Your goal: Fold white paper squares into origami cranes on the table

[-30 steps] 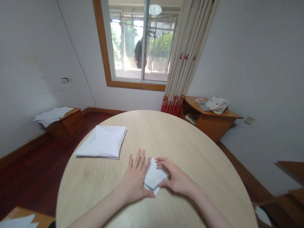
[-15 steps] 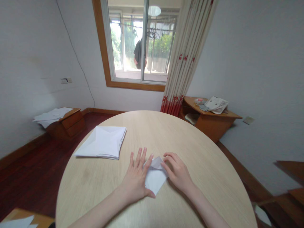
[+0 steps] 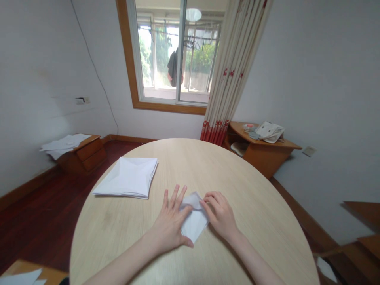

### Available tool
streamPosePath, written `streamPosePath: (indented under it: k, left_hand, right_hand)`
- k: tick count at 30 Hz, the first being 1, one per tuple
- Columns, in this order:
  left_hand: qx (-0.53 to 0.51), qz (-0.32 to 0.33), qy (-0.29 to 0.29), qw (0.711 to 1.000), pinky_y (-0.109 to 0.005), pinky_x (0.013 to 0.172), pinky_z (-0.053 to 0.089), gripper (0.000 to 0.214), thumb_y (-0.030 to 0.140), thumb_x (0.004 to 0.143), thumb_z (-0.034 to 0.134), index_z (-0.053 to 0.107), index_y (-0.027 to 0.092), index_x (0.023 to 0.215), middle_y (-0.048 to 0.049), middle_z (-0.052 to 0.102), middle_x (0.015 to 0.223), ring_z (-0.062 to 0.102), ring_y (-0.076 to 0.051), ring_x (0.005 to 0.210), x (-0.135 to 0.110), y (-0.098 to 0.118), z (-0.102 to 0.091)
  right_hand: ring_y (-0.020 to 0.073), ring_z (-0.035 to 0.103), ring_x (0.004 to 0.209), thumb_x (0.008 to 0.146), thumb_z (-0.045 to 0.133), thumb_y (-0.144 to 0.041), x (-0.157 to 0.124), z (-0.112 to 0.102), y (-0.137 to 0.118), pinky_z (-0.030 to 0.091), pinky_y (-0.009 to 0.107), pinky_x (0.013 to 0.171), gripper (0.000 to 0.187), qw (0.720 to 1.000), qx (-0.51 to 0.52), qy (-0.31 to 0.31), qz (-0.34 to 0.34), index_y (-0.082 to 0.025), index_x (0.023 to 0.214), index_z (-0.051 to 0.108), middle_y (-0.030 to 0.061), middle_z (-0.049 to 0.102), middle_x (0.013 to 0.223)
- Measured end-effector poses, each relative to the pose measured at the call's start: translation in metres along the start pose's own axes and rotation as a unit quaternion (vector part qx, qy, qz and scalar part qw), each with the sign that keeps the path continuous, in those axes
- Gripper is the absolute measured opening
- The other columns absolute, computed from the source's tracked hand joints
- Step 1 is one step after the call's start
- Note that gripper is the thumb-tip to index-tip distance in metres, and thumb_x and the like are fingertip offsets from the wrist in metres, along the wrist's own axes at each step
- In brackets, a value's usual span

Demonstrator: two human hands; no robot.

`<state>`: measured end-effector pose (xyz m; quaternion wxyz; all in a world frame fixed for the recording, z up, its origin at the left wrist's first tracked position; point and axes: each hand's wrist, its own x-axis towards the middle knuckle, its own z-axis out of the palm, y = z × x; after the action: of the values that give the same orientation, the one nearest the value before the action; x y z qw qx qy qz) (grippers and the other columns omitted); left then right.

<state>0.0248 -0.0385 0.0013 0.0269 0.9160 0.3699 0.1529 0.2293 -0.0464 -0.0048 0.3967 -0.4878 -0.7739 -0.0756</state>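
L grip index moved inward; paper btwn grips: L splayed, R grip pinching its R edge

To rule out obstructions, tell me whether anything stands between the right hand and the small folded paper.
Nothing visible does: the right hand touches the small folded paper; the left hand touches its left side.

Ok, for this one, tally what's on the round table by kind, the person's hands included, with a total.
Hands: 2 (left hand, right hand)
Small folded paper at the hands: 1
Larger white paper pile: 1, counted as one pile since its layers can't be counted
Total: 4
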Motion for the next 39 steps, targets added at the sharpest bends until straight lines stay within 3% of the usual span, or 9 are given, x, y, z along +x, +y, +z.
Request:
streamPosePath:
  k: [5, 11, 21, 27, 32, 34, 39]
  left_hand:
    - [-0.015, -0.015, 0.007, 1.0, -0.07, 0.107, 0.003, 0.1, 0.06, 0.039, 0.088, 0.051, 0.021, 0.125, -0.0213, 0.004, 0.157, -0.002, -0.047, 0.142, 0.0, -0.003, 0.004]
    - [-0.034, -0.029, -0.001, 0.999, -0.07, 0.108, 0.005, 0.103, 0.059, 0.038, 0.088, 0.051, 0.022, 0.126, -0.0211, 0.007, 0.157, 0.0, -0.046, 0.142, 0.0, -0.006, 0.007]
    - [-0.036, -0.047, -0.024, 0.998, -0.069, 0.11, 0.005, 0.104, 0.068, 0.035, 0.083, 0.05, 0.016, 0.119, -0.0233, 0.044, 0.139, 0.028, -0.045, 0.136, 0.002, -0.006, 0.009]
    - [-0.043, -0.058, -0.013, 0.997, -0.066, 0.111, 0.008, 0.108, 0.068, 0.037, 0.083, 0.046, 0.015, 0.123, -0.0204, 0.051, 0.13, 0.037, -0.042, 0.131, 0.001, -0.005, 0.012]
    - [-0.063, -0.056, -0.004, 0.996, -0.068, 0.109, 0.01, 0.102, 0.07, 0.041, 0.079, 0.047, 0.018, 0.122, -0.0195, 0.048, 0.133, 0.037, -0.043, 0.131, 0.0, -0.007, 0.015]
    - [-0.07, -0.058, -0.018, 0.996, -0.068, 0.109, 0.011, 0.099, 0.071, 0.044, 0.077, 0.049, 0.017, 0.121, -0.0212, 0.045, 0.136, 0.034, -0.043, 0.132, 0.001, -0.008, 0.013]
    - [-0.076, -0.055, -0.048, 0.994, -0.069, 0.108, 0.01, 0.096, 0.072, 0.044, 0.078, 0.054, 0.017, 0.119, -0.0239, 0.036, 0.144, 0.026, -0.044, 0.137, 0.002, -0.009, 0.008]
  right_hand:
    - [0.0203, 0.058, 0.081, 0.096, 0.045, -0.024, 0.001, -0.002, -0.003, 0.045, 0.033, 0.072, 0.022, 1.0, 0.002, 0.021, -0.018, -0.019, 0.081, 0.06, 0.0074, 0.064, 0.083]
    - [0.0231, 0.057, 0.089, 0.091, 0.053, -0.027, -0.001, -0.002, -0.001, 0.045, 0.035, 0.076, 0.011, 0.999, -0.001, -0.046, 0.005, -0.019, 0.086, 0.058, 0.0087, 0.063, 0.093]
    - [0.0212, 0.055, 0.079, 0.09, 0.049, -0.022, -0.005, 0.007, 0.007, 0.042, 0.032, 0.069, 0.016, 0.993, -0.088, -0.062, 0.054, -0.021, 0.074, 0.05, 0.0049, 0.059, 0.08]
    - [0.0246, 0.058, 0.092, 0.091, 0.047, -0.025, -0.006, 0.011, 0.007, 0.047, 0.038, 0.079, 0.008, 0.996, -0.044, -0.038, 0.063, -0.02, 0.093, 0.053, 0.009, 0.062, 0.097]
    - [0.0254, 0.053, 0.112, 0.091, 0.047, -0.025, -0.006, 0.007, 0.003, 0.047, 0.044, 0.093, 0.029, 0.999, 0.04, 0.006, 0.018, -0.021, 0.119, 0.045, 0.0126, 0.056, 0.118]
    - [0.0256, 0.049, 0.116, 0.09, 0.047, -0.02, -0.005, 0.003, 0.0, 0.046, 0.045, 0.094, 0.027, 0.999, 0.047, 0.001, -0.003, -0.022, 0.116, 0.049, 0.0129, 0.051, 0.122]
    - [0.0311, 0.036, 0.127, 0.086, 0.048, -0.014, -0.005, -0.002, -0.007, 0.035, 0.054, 0.101, 0.017, 0.999, 0.0, -0.049, -0.015, -0.021, 0.088, 0.065, 0.0116, 0.043, 0.132]
